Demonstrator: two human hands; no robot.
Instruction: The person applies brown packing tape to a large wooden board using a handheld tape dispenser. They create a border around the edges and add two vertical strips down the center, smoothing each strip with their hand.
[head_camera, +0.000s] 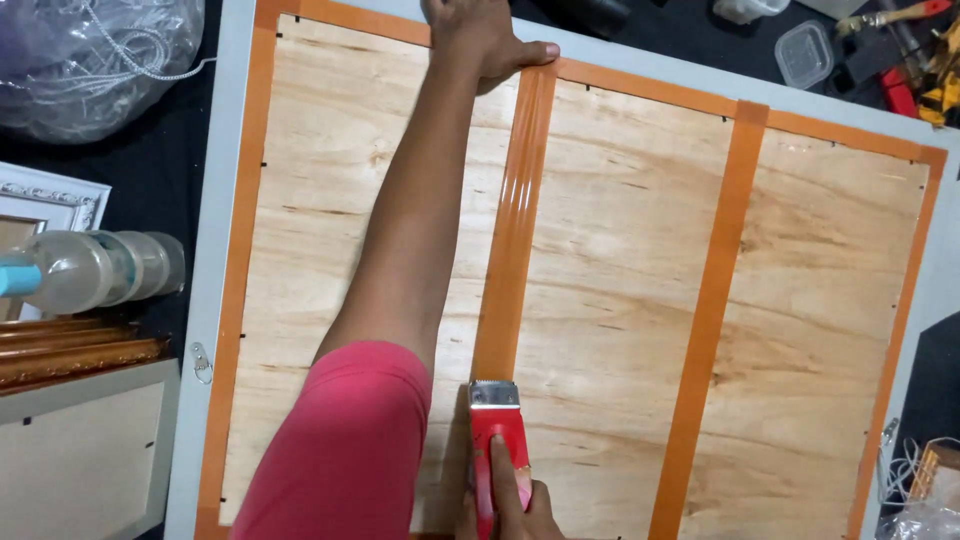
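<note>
A large plywood backing board (620, 250) lies in a grey frame (215, 200), edged with orange-brown tape. My left hand (480, 40), on an outstretched arm in a pink sleeve, rests at the board's far edge with its thumb pinning down the top end of a middle tape strip (515, 230). That strip runs down the board to a red tape dispenser (497, 425) with a metal blade. My right hand (515, 505) grips the dispenser at the near edge, index finger along its top. A second tape strip (715, 300) lies flat further right.
At the left are a clear plastic bag with white cord (90, 60), clear tape rolls (100, 268) and stacked ornate picture frames (60, 350). A small plastic container (805, 52) and tools (930, 70) sit at the top right. A metal hanger ring (201, 362) is on the frame's left rail.
</note>
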